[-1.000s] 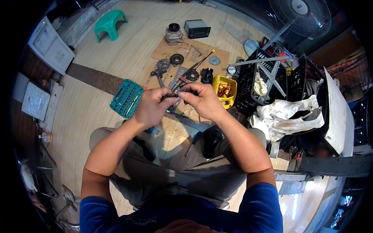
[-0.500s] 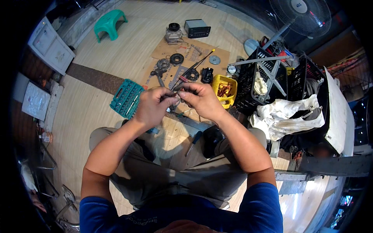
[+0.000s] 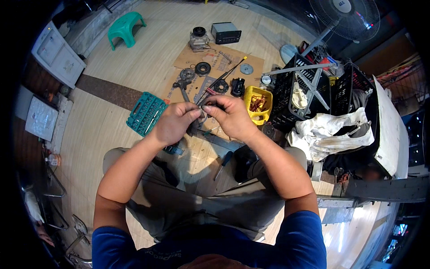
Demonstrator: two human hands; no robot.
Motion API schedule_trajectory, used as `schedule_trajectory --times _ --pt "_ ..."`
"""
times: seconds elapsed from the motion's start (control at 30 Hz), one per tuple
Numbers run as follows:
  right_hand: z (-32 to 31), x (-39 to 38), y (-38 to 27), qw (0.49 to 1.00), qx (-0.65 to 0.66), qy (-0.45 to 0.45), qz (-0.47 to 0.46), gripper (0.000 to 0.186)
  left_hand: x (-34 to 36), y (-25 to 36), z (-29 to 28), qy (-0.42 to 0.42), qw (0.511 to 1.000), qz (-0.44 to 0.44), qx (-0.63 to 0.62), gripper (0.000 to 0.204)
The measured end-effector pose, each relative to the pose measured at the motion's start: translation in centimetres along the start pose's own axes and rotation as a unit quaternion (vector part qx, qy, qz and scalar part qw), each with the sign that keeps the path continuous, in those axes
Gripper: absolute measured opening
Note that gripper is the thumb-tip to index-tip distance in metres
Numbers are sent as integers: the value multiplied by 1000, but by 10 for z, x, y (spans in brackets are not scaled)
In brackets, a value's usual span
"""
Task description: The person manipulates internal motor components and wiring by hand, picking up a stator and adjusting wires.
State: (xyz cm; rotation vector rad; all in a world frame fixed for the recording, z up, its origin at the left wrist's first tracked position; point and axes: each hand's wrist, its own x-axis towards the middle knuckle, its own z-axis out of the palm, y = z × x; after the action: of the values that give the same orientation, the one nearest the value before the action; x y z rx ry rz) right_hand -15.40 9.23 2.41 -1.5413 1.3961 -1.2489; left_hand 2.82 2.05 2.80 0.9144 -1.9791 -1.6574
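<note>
My left hand (image 3: 177, 120) and my right hand (image 3: 230, 115) meet fingertip to fingertip above the cardboard. Both are closed in a pinch on something small; it is mostly hidden by the fingers and I cannot make out its kind. Beyond them on the cardboard (image 3: 251, 57) lie a hammer (image 3: 184, 92), a black ring-shaped part (image 3: 203, 68), a round metal disc (image 3: 246, 68), another dark round part (image 3: 220, 86) and a black part (image 3: 238, 87). A teal socket set case (image 3: 147, 113) lies open left of my left hand.
Right of the cardboard stands a yellow cut-open jug (image 3: 258, 104) holding small copper-coloured pieces. Black crates (image 3: 286, 92), a white cloth (image 3: 331, 134) and a fan (image 3: 342, 18) fill the right side. A screwdriver (image 3: 223, 165) lies between my feet; a green stool (image 3: 126, 29) stands far left.
My hands stay joined at nearly the same place. The fingertips have shifted slightly, and the left fingers are turned a little more over the small thing.
</note>
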Motion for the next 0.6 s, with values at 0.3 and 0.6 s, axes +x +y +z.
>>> schedule_trajectory --times 0.3,0.6 --pt "-2 1 -1 1000 1 -5 -11 15 -2 4 1 39 989 60 129 17" --pt "0 0 -3 999 -43 -13 -13 15 -6 6 5 88 976 105 169 18"
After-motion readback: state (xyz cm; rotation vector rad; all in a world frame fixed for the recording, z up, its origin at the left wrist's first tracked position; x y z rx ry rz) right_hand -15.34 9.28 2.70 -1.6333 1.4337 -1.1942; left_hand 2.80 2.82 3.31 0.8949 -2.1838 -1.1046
